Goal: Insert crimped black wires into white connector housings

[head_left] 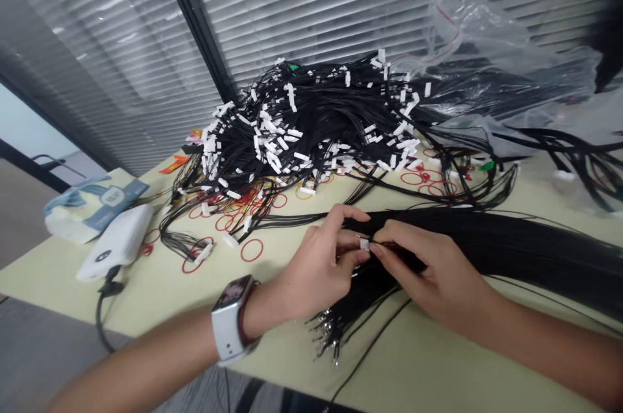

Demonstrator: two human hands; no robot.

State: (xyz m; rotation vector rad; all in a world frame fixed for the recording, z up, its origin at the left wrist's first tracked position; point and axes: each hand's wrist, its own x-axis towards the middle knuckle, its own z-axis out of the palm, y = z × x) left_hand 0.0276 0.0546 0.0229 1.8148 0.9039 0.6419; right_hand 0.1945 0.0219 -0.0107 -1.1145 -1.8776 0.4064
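Observation:
Between the fingertips of my left hand [324, 257] is a small white connector [365, 244], pinched by thumb and fingers. Close beside it, my right hand [433, 263] pinches a thin black wire that meets the connector. Both hands are over a thick bundle of black wires [516, 244] lying across the table. Below my left hand, the wires' ends show bare metal terminals [331, 335]. My fingers partly hide the connector, so how far the wire sits in it cannot be told.
A large heap of black cables with white connectors [316, 114] lies at the back. Red rubber bands [252, 250] are scattered in front of it. A white power bank [117, 243] and a tissue pack [95, 205] are on the left, a clear plastic bag [487, 30] at the back right.

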